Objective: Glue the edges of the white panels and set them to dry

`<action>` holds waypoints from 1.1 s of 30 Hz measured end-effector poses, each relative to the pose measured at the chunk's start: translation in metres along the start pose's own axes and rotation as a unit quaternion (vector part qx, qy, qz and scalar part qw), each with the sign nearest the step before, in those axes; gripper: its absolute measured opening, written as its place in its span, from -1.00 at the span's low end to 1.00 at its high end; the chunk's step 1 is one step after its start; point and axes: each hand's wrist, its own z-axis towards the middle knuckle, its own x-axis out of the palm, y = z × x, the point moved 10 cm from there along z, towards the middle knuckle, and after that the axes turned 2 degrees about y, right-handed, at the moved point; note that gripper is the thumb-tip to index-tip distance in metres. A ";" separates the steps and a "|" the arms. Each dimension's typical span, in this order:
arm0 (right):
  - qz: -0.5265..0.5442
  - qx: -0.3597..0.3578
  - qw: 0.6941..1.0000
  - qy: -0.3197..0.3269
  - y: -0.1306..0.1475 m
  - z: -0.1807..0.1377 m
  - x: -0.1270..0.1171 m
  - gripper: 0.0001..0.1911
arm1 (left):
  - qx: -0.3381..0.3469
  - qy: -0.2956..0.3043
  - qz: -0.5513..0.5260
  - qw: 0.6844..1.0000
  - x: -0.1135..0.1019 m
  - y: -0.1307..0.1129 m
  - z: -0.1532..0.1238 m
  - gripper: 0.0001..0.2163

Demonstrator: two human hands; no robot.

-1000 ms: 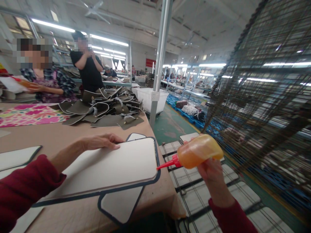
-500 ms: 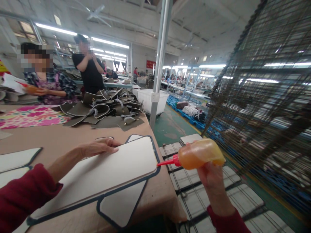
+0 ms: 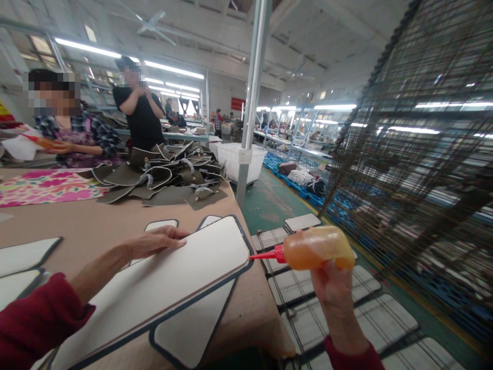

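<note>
My left hand [image 3: 164, 241] grips the far long edge of a white panel [image 3: 185, 277] with a dark blue border, thumb on top and fingers hidden below. The panel lies slanted above the table's near right corner. In my right hand [image 3: 333, 280] is a squeeze glue bottle [image 3: 318, 249], amber and see-through, tipped on its side. Its red nozzle points left and its tip meets the panel's right-hand border near the rounded corner. Beneath that panel lies another bordered panel [image 3: 192, 324], partly covered.
Dark fabric pieces [image 3: 162, 174] are heaped at the table's [image 3: 127, 218] far side, beside floral cloth [image 3: 50, 185]. More panels lie on a wire rack [image 3: 292, 288] at right. A metal post [image 3: 252, 103] and upright wire racks [image 3: 416, 128] stand beyond. Two people are across the table.
The nozzle tip has shifted slightly up along the panel's right-hand border. My left hand still holds the panel, whose near end has swung slightly. The view has moved a little.
</note>
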 end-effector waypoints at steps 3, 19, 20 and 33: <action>-0.001 -0.006 1.000 -0.019 0.001 0.000 -0.001 -0.41 | 0.002 -0.011 -0.006 1.000 -0.004 0.004 0.001 -0.63; -0.035 -0.067 0.995 -0.063 -0.005 -0.010 -0.007 -0.53 | 0.025 -0.035 -0.090 0.995 0.007 0.032 0.015 -0.59; -0.040 -0.071 0.995 -0.064 -0.005 -0.010 -0.007 -0.54 | 0.023 -0.042 -0.095 0.994 0.007 0.034 0.016 -0.59; -0.010 -0.051 0.993 -0.106 -0.016 -0.012 -0.013 -0.45 | 0.017 -0.069 -0.139 0.988 0.014 0.047 0.026 -0.58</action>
